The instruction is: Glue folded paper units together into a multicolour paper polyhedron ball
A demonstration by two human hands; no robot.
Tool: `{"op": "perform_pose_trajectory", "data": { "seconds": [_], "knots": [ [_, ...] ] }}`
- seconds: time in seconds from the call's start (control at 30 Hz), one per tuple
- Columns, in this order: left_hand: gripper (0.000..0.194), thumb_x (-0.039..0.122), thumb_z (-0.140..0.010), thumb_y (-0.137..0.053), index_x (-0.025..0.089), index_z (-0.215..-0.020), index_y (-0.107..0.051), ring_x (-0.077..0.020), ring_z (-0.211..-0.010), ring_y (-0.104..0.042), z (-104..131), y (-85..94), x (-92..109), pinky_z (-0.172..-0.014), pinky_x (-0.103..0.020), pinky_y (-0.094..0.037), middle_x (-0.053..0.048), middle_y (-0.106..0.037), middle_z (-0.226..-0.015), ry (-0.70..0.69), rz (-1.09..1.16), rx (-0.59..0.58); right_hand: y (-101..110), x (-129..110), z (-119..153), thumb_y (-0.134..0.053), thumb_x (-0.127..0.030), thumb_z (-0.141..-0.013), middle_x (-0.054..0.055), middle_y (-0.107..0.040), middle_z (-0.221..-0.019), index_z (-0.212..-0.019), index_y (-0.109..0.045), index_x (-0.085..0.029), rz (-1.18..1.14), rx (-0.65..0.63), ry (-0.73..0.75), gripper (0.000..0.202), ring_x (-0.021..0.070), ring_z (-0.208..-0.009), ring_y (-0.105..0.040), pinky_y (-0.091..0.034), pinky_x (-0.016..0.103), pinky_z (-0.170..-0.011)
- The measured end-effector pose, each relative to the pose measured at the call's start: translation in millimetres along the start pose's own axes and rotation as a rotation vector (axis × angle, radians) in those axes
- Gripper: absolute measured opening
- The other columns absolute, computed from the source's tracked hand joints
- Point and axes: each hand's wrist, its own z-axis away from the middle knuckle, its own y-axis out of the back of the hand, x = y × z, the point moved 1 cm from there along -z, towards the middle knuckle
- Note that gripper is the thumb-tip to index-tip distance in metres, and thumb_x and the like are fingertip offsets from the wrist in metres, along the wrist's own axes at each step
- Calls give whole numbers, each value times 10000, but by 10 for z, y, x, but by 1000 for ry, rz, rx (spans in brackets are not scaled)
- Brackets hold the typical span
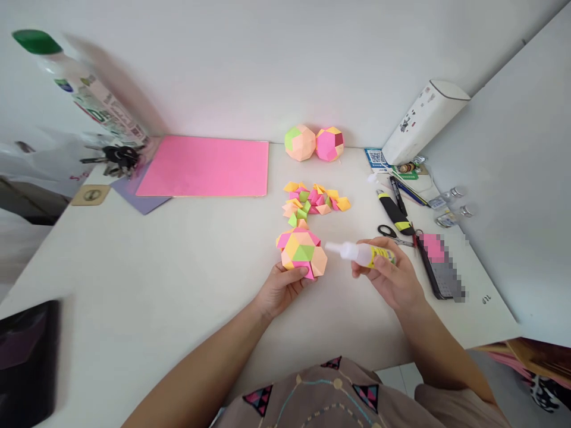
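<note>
A folded paper ball point(302, 252) in pink, yellow, green and peach rests in my left hand point(282, 288), with the thumb pressed on its lower front. My right hand point(392, 273) is closed around a small glue bottle point(372, 254) with a yellow label. The bottle lies nearly level, its narrow white nozzle pointing left at the ball's right side, a small gap away. Just behind the ball is a heap of small folded paper pieces point(314, 202) in the same colours. Two more paper balls, a peach-green one point(300, 142) and a pink-yellow one point(330, 144), sit against the wall.
Pink paper point(205, 166) lies at the back left over a purple sheet point(145, 190), near keys point(120, 157) and a tall bottle point(96, 98). At right are a cutter point(395, 213), scissors point(392, 233), a phone point(435, 267) and a white container point(423, 122). A black device point(31, 356) is front left.
</note>
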Motion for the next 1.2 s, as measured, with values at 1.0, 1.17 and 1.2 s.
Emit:
{"op": "perform_pose_trajectory", "data": {
  "seconds": [1.0,1.17,1.2],
  "knots": [
    [360,297,-590,-803,162,-884,-647,-115,-681,-599,101,-27,-138,-628,-233,-477,-11,-678,-773,132,-92,-90,-96,270,65,-619,-173,-772,115,-608,-1073,-951,-546,-184,1246,-167,1241,193,238,-1005,-571,-547,422,-798],
    [270,287,-624,-784,134,-805,-654,-100,-622,-563,166,-102,-181,-617,-235,-453,-13,-653,-718,158,-108,-140,-208,261,158,-606,-105,-793,47,-656,-903,-894,-577,-201,1233,-134,1387,143,166,-869,-603,-569,342,-752],
    [267,288,-621,-788,129,-788,-654,-95,-601,-552,184,-121,-191,-606,-233,-449,-12,-642,-693,167,-107,-147,-214,251,165,-606,-98,-795,33,-662,-863,-872,-585,-206,1231,-137,1407,134,155,-836,-606,-569,326,-736]
  ]
}}
